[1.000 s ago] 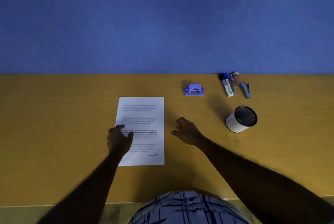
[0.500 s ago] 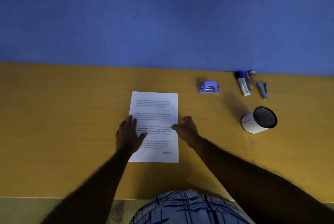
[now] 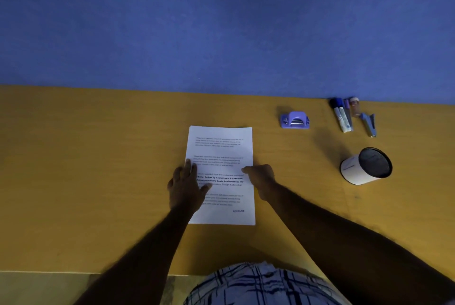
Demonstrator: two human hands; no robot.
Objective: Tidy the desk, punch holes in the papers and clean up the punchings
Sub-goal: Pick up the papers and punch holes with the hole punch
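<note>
A small stack of printed white papers lies flat on the yellow desk, in the middle. My left hand rests flat on the left half of the papers, fingers spread. My right hand touches the papers' right edge with its fingertips, fingers curled; whether it pinches the sheets I cannot tell. A purple hole punch sits on the desk behind and to the right of the papers, apart from both hands.
A white cup with a dark mesh inside lies tipped on its side at the right. Two markers, a small bottle and a blue stapler lie by the blue wall.
My right hand has moved left from the bare desk onto the papers' right edge. My left hand has flattened and slid to the papers' left side.
</note>
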